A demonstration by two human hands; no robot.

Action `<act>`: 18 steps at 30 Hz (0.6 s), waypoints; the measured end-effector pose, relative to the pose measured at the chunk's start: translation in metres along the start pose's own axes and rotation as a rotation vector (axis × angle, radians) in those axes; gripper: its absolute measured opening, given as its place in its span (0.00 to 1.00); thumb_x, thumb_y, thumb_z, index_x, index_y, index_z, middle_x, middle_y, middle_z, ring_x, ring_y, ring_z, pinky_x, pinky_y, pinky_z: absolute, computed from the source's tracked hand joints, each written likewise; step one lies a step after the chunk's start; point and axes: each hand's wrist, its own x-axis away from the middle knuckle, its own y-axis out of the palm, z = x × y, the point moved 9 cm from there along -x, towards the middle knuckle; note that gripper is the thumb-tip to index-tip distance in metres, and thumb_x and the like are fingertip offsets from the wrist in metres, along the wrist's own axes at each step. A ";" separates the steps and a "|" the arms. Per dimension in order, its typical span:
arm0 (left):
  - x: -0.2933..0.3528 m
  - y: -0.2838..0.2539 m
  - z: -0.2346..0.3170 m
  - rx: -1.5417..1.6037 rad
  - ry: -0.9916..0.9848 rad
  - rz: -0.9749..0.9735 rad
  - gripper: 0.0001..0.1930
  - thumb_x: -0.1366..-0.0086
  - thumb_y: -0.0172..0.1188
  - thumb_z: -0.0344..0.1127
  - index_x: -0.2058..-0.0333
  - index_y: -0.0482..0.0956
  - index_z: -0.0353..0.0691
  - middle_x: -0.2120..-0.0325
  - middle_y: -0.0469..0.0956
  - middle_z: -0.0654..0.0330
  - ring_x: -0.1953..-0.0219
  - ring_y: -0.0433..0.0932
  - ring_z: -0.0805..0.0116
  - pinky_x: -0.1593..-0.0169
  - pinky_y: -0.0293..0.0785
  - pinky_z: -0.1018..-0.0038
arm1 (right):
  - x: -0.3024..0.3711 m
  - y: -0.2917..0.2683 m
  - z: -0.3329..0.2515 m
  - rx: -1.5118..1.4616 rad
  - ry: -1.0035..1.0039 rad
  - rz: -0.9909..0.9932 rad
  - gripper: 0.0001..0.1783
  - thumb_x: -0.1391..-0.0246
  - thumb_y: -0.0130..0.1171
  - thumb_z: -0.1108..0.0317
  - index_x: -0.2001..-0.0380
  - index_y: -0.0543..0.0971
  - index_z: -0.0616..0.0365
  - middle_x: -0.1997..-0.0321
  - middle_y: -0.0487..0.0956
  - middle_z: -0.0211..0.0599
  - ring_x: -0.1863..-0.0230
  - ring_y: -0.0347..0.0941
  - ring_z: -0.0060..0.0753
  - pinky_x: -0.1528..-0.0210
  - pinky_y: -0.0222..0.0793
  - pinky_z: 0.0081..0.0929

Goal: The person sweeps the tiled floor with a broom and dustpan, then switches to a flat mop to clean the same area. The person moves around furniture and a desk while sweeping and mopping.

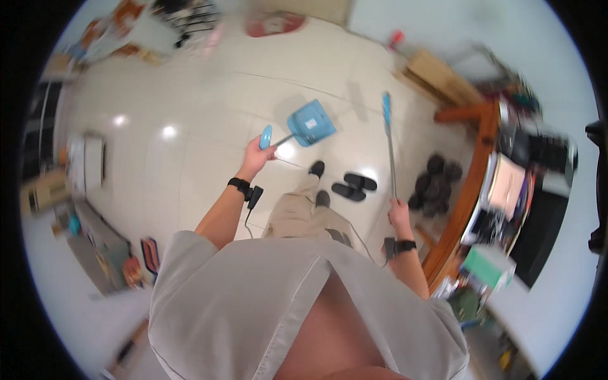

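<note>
My left hand (254, 157) is closed round the handle of a blue dustpan (310, 123), out ahead over the tiled floor. The pan has a pale label, and a blue grip end sticks out past my fingers. My right hand (399, 214) grips a long-handled broom (392, 155) by its thin grey stick. The stick points away from me and ends in a slim blue part, seen narrow, with its bristles not clear. Each wrist wears a black strap with a small dark box and a cable.
Black slippers (353, 187) lie on the floor beside my feet. A wooden-edged desk (465, 196) piled with papers and boxes runs along the right, with dark round things (436, 183) near it. A cardboard box (440, 77) stands beyond. A red mat (274, 24) lies far ahead.
</note>
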 end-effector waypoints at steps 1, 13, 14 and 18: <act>0.027 -0.021 0.008 0.033 0.030 0.051 0.09 0.31 0.68 0.26 0.63 0.74 0.39 0.73 0.76 0.65 0.72 0.80 0.74 0.62 0.91 0.66 | -0.010 -0.004 -0.001 0.007 -0.045 -0.011 0.20 0.28 0.54 0.56 0.53 0.81 0.64 0.82 0.75 0.39 0.87 0.71 0.36 0.83 0.65 0.39; 0.250 -0.295 0.054 0.501 0.221 0.565 0.11 0.30 0.71 0.32 0.62 0.74 0.41 0.75 0.76 0.66 0.75 0.76 0.78 0.70 0.84 0.73 | 0.041 0.235 -0.250 0.215 -0.026 -0.375 0.14 0.28 0.51 0.62 0.47 0.78 0.58 0.78 0.75 0.36 0.84 0.65 0.27 0.83 0.61 0.28; 0.265 -0.322 0.054 0.524 0.238 0.584 0.11 0.29 0.70 0.32 0.62 0.74 0.42 0.75 0.76 0.66 0.74 0.76 0.78 0.70 0.83 0.73 | 0.076 0.286 -0.283 0.257 -0.142 -0.443 0.15 0.28 0.51 0.63 0.46 0.78 0.57 0.78 0.75 0.36 0.84 0.65 0.27 0.83 0.61 0.28; 0.305 -0.405 0.084 0.600 0.411 0.562 0.09 0.26 0.68 0.35 0.59 0.74 0.43 0.72 0.77 0.66 0.71 0.78 0.77 0.70 0.82 0.74 | 0.235 0.448 -0.384 0.407 -0.359 -0.727 0.14 0.27 0.50 0.62 0.48 0.80 0.53 0.78 0.76 0.36 0.84 0.67 0.24 0.83 0.60 0.25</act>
